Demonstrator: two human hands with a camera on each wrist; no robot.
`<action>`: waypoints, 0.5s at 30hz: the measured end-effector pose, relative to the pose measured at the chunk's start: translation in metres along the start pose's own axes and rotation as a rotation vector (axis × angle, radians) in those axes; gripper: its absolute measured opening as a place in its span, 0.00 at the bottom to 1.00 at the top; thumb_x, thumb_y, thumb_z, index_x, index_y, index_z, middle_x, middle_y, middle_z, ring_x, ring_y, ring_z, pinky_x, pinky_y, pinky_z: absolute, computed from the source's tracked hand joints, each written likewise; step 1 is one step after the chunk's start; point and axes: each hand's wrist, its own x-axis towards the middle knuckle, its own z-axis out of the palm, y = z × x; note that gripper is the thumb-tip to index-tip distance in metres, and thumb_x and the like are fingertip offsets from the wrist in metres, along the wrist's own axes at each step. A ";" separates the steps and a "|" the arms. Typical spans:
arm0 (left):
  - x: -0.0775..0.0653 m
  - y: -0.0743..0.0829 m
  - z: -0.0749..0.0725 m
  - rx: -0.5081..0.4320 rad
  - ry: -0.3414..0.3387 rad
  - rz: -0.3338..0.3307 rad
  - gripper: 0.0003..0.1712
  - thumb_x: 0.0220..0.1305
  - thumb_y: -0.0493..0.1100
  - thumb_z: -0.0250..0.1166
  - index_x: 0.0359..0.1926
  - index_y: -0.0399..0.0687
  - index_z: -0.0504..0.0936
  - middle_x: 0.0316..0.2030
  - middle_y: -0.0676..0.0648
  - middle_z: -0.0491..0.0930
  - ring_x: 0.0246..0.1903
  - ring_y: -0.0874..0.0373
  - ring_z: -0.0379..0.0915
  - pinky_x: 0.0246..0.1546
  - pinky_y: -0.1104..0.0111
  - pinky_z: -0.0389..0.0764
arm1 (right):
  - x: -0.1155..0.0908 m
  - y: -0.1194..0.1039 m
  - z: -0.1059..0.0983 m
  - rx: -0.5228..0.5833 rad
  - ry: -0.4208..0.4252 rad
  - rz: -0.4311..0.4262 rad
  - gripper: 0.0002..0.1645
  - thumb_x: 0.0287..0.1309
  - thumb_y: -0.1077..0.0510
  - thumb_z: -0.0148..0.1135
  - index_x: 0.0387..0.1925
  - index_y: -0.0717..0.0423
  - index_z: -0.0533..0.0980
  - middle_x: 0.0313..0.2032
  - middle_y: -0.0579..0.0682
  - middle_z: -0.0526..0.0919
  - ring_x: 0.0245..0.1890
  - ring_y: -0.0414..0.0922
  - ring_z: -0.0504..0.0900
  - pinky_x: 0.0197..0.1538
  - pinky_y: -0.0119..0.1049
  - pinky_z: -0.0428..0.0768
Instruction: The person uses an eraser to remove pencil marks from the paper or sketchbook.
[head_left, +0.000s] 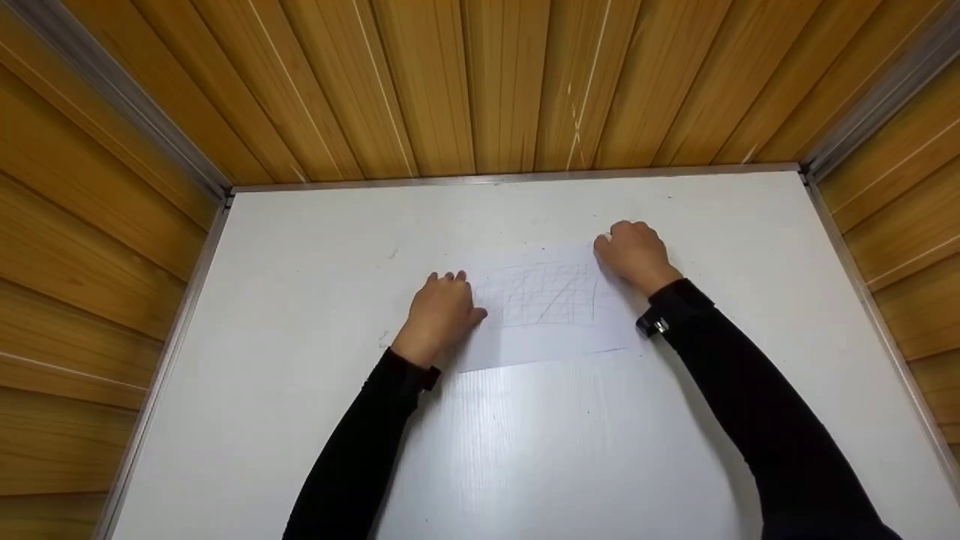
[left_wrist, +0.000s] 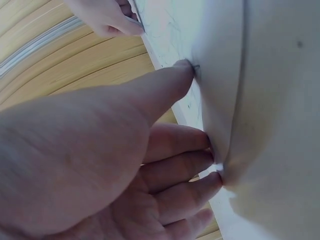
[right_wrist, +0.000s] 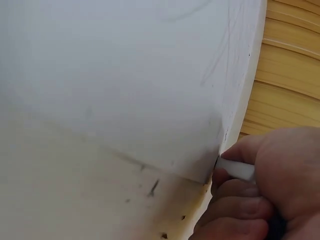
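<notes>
A sheet of white paper [head_left: 555, 345] lies on the white table, with a pencilled grid and a longer slanted line on it. At its left side my left hand [head_left: 442, 311] presses down, the thumb [left_wrist: 175, 82] on the paper and the fingertips along the edge. My right hand [head_left: 634, 251] is at the far right corner. Between its thumb and fingers it pinches a small white eraser-like piece [right_wrist: 237, 169], whose end is close to the paper's corner. The palm and curled fingers hide the rest of this piece.
The white table [head_left: 322, 420] has a metal trim [head_left: 495, 179] along its back edge. Wood-patterned panels [head_left: 502, 82] rise behind it and at both sides. Small dark specks and marks [right_wrist: 155, 187] dot the tabletop near the paper's right edge.
</notes>
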 end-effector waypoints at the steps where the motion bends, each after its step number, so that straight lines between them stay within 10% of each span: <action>1: 0.000 0.001 0.000 -0.003 -0.001 0.001 0.30 0.73 0.55 0.76 0.52 0.28 0.92 0.68 0.31 0.84 0.70 0.37 0.82 0.81 0.45 0.72 | 0.002 -0.001 -0.001 -0.011 -0.003 -0.002 0.36 0.82 0.46 0.47 0.68 0.76 0.76 0.66 0.77 0.79 0.68 0.71 0.78 0.72 0.66 0.76; 9: 0.002 0.011 -0.004 0.010 -0.084 0.034 0.41 0.73 0.58 0.75 0.66 0.24 0.83 0.73 0.30 0.78 0.75 0.37 0.77 0.85 0.45 0.65 | 0.002 -0.023 0.000 -0.004 0.047 -0.060 0.31 0.83 0.48 0.48 0.57 0.73 0.81 0.56 0.72 0.86 0.59 0.67 0.84 0.64 0.63 0.82; 15: 0.007 0.012 -0.008 0.036 -0.072 0.028 0.42 0.72 0.60 0.75 0.66 0.25 0.83 0.72 0.31 0.80 0.74 0.37 0.77 0.85 0.47 0.65 | -0.015 -0.081 0.027 -0.007 -0.074 -0.158 0.29 0.82 0.45 0.52 0.55 0.68 0.83 0.55 0.66 0.87 0.56 0.62 0.85 0.65 0.59 0.83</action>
